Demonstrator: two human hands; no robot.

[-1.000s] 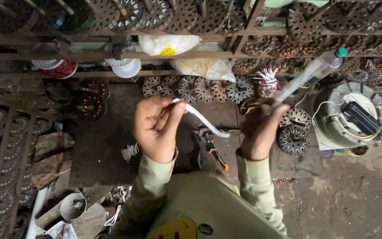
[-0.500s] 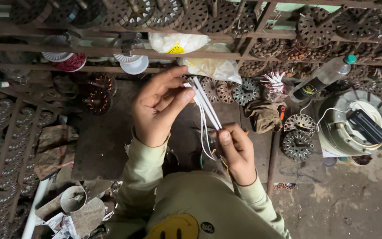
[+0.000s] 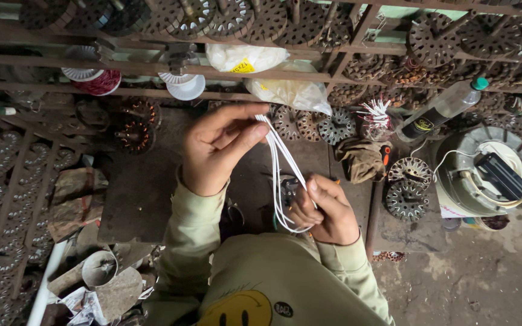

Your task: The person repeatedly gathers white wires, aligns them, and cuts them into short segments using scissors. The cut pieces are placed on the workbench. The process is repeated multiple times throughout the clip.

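Fingers of the left hand [image 3: 222, 148] are now pinching the top of the white wire strips [image 3: 282, 175], risen since before, while the right hand [image 3: 327, 208] is clamping their lower loop above the bench [image 3: 146, 193].

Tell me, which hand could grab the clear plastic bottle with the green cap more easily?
Probably the right hand. It sits lower right, on the side of the clear plastic bottle with the green cap. The left hand is farther left, pinching the top of the thin white looped strands. Both hands hold those strands.
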